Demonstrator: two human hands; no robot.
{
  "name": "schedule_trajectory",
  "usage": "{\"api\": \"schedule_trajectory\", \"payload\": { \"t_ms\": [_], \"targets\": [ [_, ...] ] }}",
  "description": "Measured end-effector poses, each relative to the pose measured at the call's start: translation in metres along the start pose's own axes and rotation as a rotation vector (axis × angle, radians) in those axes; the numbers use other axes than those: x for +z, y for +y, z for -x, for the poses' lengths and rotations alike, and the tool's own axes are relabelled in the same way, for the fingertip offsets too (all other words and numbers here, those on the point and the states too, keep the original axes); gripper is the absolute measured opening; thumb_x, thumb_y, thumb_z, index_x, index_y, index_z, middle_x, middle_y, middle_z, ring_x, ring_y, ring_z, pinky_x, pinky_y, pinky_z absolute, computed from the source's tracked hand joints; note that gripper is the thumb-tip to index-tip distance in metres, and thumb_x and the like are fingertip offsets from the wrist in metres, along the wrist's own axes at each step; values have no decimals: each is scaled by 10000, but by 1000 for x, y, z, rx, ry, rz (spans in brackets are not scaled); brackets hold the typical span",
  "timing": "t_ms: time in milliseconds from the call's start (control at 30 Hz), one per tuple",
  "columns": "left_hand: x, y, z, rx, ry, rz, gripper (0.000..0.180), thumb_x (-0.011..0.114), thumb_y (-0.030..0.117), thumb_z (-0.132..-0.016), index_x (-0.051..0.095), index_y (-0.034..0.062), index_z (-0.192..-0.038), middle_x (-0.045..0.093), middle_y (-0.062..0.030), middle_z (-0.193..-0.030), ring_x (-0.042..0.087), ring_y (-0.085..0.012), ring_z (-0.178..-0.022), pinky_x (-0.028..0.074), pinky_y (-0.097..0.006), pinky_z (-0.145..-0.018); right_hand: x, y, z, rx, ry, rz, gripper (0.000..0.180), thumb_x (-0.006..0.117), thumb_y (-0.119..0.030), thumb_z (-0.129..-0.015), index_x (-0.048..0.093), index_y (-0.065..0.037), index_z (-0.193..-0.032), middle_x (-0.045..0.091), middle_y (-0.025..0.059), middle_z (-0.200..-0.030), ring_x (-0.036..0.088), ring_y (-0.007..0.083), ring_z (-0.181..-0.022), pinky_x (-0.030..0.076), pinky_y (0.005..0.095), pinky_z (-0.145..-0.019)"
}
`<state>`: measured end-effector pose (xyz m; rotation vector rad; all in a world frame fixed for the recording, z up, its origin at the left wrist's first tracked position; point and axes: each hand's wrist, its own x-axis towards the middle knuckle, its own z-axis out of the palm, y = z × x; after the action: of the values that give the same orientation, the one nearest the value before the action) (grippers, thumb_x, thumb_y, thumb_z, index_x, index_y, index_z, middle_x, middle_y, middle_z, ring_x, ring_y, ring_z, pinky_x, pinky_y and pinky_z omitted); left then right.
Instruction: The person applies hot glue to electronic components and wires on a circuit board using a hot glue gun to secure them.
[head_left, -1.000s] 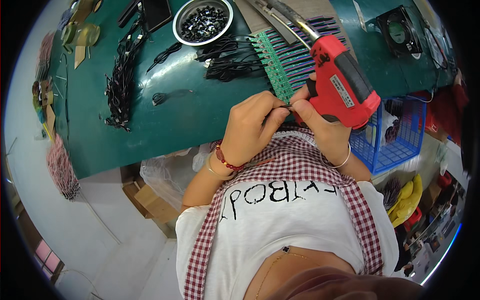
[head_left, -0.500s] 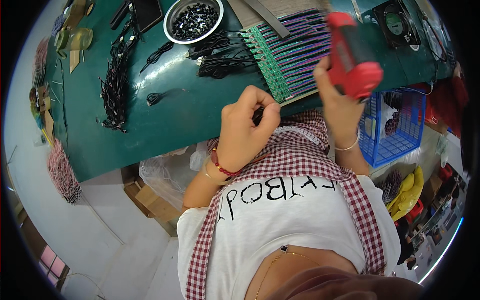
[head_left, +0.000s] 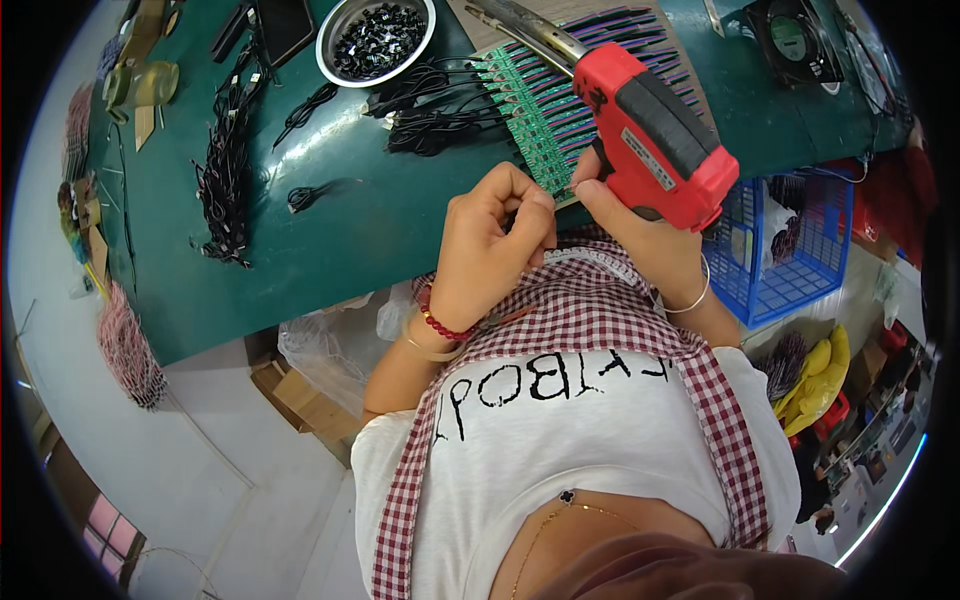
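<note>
My right hand (head_left: 650, 240) is wrapped around a red and black soldering gun (head_left: 655, 130). Its long metal barrel points to the far left, over a panel of green circuit boards (head_left: 535, 135). Rows of thin coloured wires (head_left: 672, 70) run off the panel to the right. At the panel's near corner, my left hand (head_left: 495, 235) is closed in a pinch; what lies between its fingers is hidden. The fingertips of both hands are close together there. Black cables (head_left: 440, 130) lead from the panel's left side.
A metal bowl (head_left: 323, 52) of small black parts stands at the back. Bundled black cables (head_left: 228, 180) and one small coiled cable (head_left: 305, 196) lie on the green table (head_left: 350, 250). A fan-like black device (head_left: 795, 45) sits far right, above a blue crate (head_left: 790, 290).
The soldering gun has swung left and tilted, its barrel now over the boards. My right hand has come in toward my left hand, which has barely moved.
</note>
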<state>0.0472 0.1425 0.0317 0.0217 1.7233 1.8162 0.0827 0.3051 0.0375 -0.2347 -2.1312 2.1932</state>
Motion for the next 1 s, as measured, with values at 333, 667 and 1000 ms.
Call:
{"api": "schedule_trajectory", "payload": {
  "t_ms": [333,667,1000],
  "targets": [
    [4,-3,-4,110,27,-41,80,597,42,-835,556,-24,-816,594,-20,-690,516,-40,-619,402,-208,-524,3,1,3,37,74,41,175,660,18,-790,605,-10,-954,628,20,-860,579,65,-762,476,212,-668],
    [-3,2,-9,524,106,-458,83,613,-34,-733,575,6,-796,546,-57,-726,541,-127,-591,413,-228,-507,1,-1,-1,103,27,-50,126,641,-16,-819,607,-1,-939,610,1,-832,561,58,-745,464,219,-649],
    [5,-1,-13,656,235,-596,113,649,-34,-711,573,29,-766,540,-70,-728,563,-198,-582,452,-289,-501,2,12,2,170,62,-148,158,671,-51,-803,623,-12,-949,616,-8,-821,563,66,-719,458,226,-634]
  ]
}}
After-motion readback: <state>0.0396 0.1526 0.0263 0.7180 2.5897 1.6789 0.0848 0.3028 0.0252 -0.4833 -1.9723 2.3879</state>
